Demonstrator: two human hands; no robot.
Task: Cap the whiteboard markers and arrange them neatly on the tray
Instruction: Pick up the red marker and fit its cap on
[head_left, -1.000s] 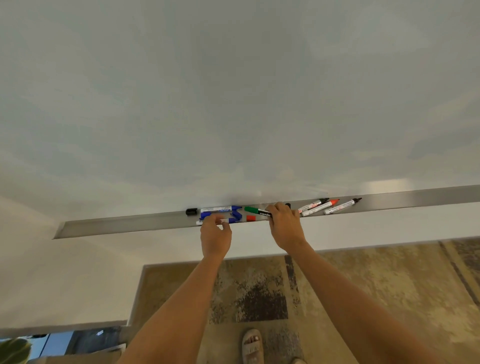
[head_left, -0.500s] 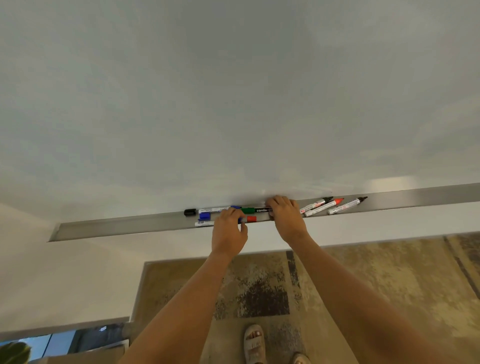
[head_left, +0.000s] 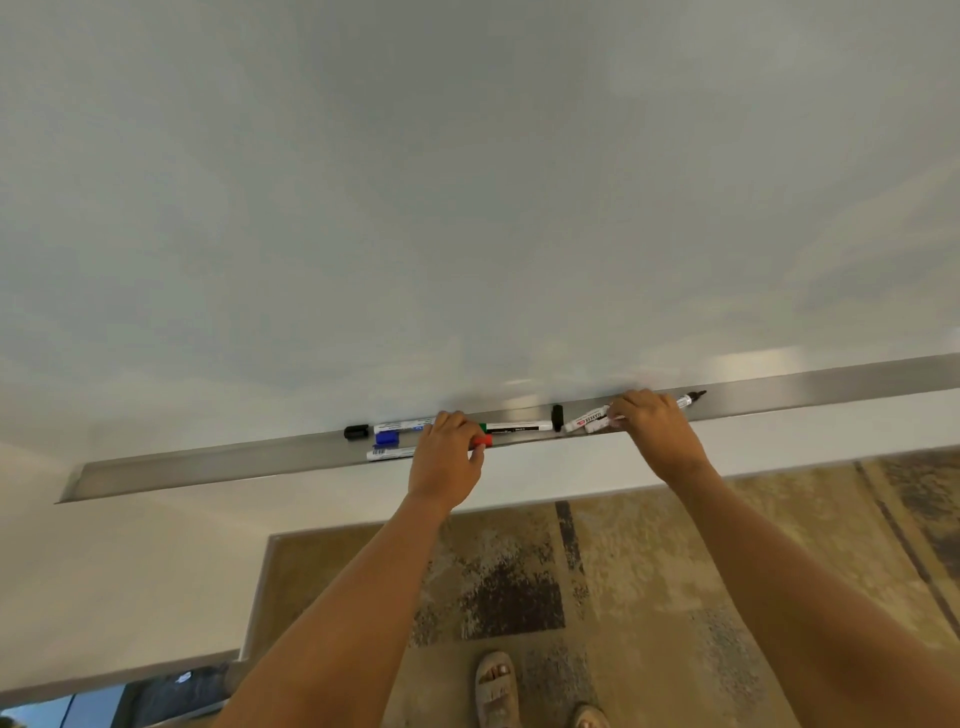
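Your left hand (head_left: 445, 457) fingers pinch the red cap (head_left: 482, 442); right hand (head_left: 649, 423) fingers cover markers, grip indeterminate. Sweeping risks knocking loose caps off the tray (head_left: 208, 465).

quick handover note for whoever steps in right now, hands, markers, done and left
Left hand: on the tray, fingers at a red cap; grip unclear.
Right hand: over the right marker cluster; grip unclear.
On the tray: loose black cap, blue marker, loose blue cap, a white barrel, green marker, another black cap, and a marker with its black tip bare.
Done: little; caps still loose.
Left: cap every marker, line them up.
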